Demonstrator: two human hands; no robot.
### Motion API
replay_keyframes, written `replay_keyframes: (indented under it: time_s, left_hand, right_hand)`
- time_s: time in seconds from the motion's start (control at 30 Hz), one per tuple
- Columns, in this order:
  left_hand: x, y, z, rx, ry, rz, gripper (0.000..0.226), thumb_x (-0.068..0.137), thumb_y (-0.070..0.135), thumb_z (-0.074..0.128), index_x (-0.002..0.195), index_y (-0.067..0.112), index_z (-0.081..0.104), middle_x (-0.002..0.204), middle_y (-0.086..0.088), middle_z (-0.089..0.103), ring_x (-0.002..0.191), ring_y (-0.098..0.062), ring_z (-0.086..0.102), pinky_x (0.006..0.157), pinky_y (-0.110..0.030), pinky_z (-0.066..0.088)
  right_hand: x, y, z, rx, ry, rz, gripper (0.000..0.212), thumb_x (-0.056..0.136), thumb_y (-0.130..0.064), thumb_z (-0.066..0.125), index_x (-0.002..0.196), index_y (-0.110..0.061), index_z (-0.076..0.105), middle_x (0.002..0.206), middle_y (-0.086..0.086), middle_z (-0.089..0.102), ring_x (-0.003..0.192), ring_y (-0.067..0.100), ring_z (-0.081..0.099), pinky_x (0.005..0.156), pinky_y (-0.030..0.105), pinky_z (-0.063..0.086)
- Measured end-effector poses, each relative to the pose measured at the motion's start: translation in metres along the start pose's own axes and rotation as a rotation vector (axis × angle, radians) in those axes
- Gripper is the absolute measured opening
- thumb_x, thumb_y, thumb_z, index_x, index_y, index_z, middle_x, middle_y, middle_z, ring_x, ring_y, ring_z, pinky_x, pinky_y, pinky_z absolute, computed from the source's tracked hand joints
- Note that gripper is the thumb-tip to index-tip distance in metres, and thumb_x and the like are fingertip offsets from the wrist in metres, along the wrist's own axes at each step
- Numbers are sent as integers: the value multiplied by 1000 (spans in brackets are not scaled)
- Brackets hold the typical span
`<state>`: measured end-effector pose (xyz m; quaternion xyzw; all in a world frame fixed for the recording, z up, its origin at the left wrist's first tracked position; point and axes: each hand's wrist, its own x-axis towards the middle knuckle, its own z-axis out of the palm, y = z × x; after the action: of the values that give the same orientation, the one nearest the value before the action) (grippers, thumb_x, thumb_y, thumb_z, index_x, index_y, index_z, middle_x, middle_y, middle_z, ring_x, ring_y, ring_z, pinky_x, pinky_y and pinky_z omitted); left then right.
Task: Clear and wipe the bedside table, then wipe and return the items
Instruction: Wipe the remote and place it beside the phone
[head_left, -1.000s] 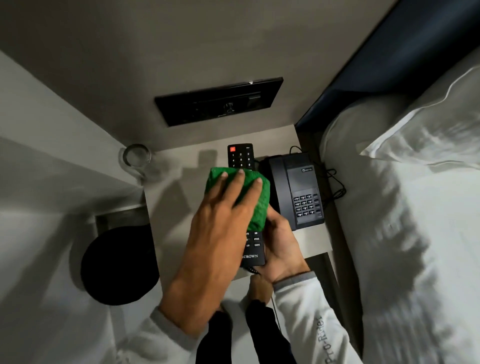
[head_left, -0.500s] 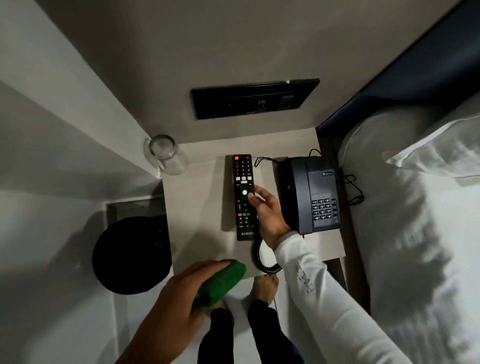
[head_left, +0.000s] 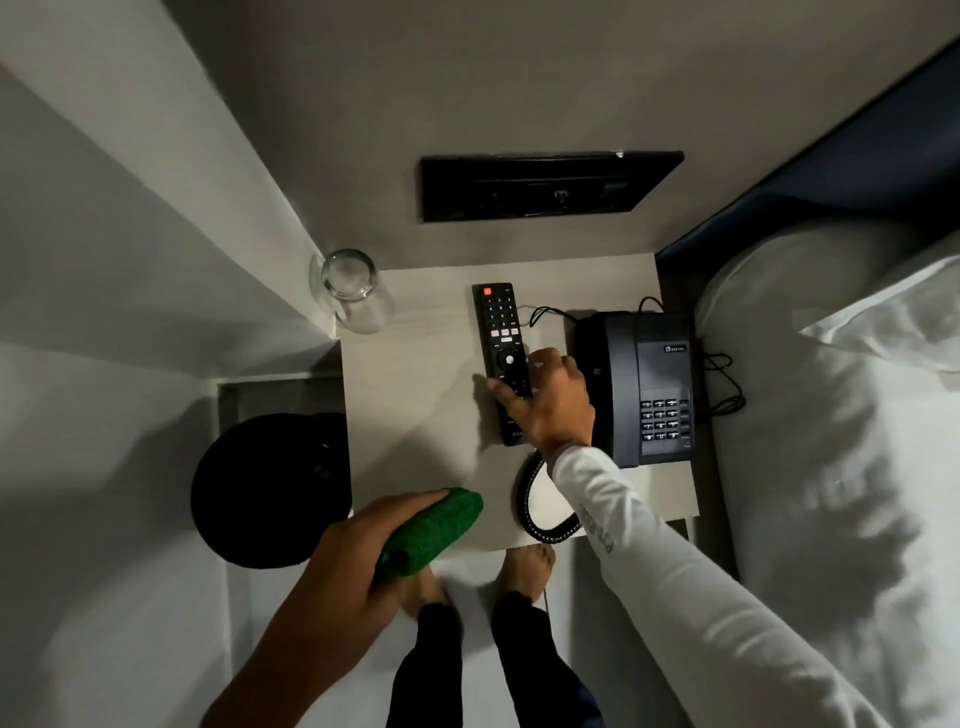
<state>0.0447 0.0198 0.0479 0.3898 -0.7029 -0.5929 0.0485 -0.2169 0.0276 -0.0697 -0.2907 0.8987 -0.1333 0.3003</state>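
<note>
A black remote (head_left: 498, 322) lies lengthwise on the pale bedside table (head_left: 415, 405), left of a dark desk phone (head_left: 654, 374). My right hand (head_left: 556, 405) rests over the remote's lower half, thumb on its left side and fingers on its right. My left hand (head_left: 343, 566) holds a bunched green cloth (head_left: 436, 525) just above the table's front edge, apart from the remote. A clear glass (head_left: 353, 291) stands at the table's back left corner. The phone's coiled cord (head_left: 530, 499) curls near the front edge, partly under my right sleeve.
A black round bin (head_left: 265, 488) sits on the floor left of the table. A black wall panel (head_left: 545, 187) is mounted above the table. The bed (head_left: 831, 467) with a white pillow (head_left: 893, 312) lies close on the right. My bare feet stand at the table's front.
The remote, held up and rubbed with the cloth a second ago, now lies on the table under my right hand. My left hand pulled the cloth back to the front edge.
</note>
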Motion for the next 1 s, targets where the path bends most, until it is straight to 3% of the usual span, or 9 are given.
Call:
replay_keyframes:
  time_s: [0.07,0.23,0.4,0.57,0.73,0.83,0.93,1.0]
  left_hand:
    - [5,2,6,-28,26,13,83,75,-24,62,129,39,65,127,29,68,122,7,61,102,-5,43]
    - [9,5,9,-3,36,-10,88,74,-26,62,126,45,60,126,36,64,120,14,59,101,-3,42]
    - [12,12,14,7,52,-8,89,73,-27,62,127,43,58,129,35,61,120,16,58,101,-2,42]
    - [10,15,28,6,73,-10,85,76,-24,64,130,41,60,126,30,67,122,9,60,105,-11,46]
    - [4,19,44,-62,163,-21,79,80,-22,64,126,42,62,120,29,71,116,6,65,98,-8,48]
    - [-4,22,49,-116,232,-36,68,86,-12,66,125,43,63,118,25,72,115,3,66,97,-10,50]
    - [-18,31,51,-199,332,-114,49,80,11,72,112,47,67,107,20,75,104,1,70,86,-12,55]
    - [-29,42,50,-315,422,-191,39,72,19,77,101,44,70,97,19,77,93,1,73,76,-13,57]
  right_hand:
    - [-11,-2,3,-181,-14,-74,76,74,-67,76,127,-16,54,125,10,61,115,37,63,89,53,57]
    - [-24,5,9,-287,-49,-22,57,86,-57,72,117,-12,56,116,15,71,106,41,69,84,48,53]
    - [-40,29,6,-308,-57,-13,57,89,-61,65,119,-12,60,117,14,70,107,40,68,86,48,52]
    - [-48,40,-1,-286,-82,-59,75,83,-72,64,129,-15,47,131,11,61,126,35,57,97,54,53]
    - [-48,42,-1,-353,-74,-125,71,84,-69,65,124,-12,54,121,11,69,118,34,63,98,49,52]
    - [-50,41,-6,-354,-109,-119,72,87,-69,63,129,-12,54,125,13,67,121,34,61,100,50,52]
    - [-59,35,-23,-204,-129,-155,69,90,-61,65,136,-11,52,132,14,62,125,34,58,101,51,53]
    - [-72,23,-42,148,-180,-155,55,92,-47,72,127,-7,62,117,12,70,107,28,67,95,47,57]
